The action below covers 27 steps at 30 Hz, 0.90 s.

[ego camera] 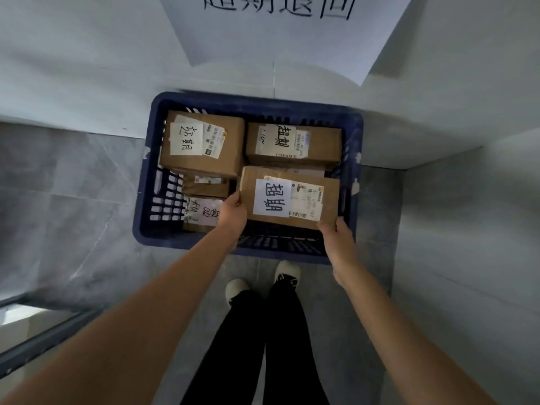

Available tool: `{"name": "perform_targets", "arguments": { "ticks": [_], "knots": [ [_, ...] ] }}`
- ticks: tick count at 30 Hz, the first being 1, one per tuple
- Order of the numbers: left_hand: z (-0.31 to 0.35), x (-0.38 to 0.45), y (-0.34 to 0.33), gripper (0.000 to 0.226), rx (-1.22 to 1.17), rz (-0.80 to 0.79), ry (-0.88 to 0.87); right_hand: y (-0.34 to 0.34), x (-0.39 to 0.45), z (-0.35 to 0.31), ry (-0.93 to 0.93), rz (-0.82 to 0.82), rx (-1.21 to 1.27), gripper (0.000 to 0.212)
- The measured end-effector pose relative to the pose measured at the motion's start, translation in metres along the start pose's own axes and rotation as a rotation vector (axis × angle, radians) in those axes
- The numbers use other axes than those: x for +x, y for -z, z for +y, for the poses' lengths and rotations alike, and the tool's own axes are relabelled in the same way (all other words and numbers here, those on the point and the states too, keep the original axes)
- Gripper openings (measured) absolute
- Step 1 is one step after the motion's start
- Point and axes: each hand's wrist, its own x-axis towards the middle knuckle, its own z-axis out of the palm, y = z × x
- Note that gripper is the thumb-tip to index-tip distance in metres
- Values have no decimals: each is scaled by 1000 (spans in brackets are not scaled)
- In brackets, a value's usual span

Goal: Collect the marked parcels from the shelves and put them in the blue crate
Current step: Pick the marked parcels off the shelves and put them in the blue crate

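A blue crate [146, 200] stands on the grey floor against the wall. Inside it lie several brown cardboard parcels with white handwritten labels. I hold one such marked parcel [309, 197] over the crate's near right part. My left hand [233, 213] grips its left edge, thumb on top. My right hand [336, 238] grips its near right corner. Another parcel [201, 143] lies at the back left, a third [321, 144] at the back right. Smaller parcels [204, 211] lie low at the near left, partly hidden by my left hand.
A white paper sign [280, 33] with large black writing hangs on the wall above the crate. A wall [467, 229] closes in on the right. A dark shelf edge [38, 343] shows at the lower left. My shoes [287, 271] stand just before the crate.
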Motion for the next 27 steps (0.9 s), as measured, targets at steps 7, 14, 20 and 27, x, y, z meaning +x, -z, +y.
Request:
{"name": "perform_targets", "arguments": {
  "ticks": [7,14,20,27],
  "knots": [
    [-14,52,-20,47,-12,-32,32,-14,59,4,3,-23,85,39],
    [-31,98,-22,52,-58,-27,146,-28,99,6,-50,-89,46,57],
    [-23,108,-23,48,-32,17,99,-30,110,7,-69,-93,29,55],
    [-22,108,-26,48,36,57,70,-32,114,9,-51,-96,-12,54]
  ]
}}
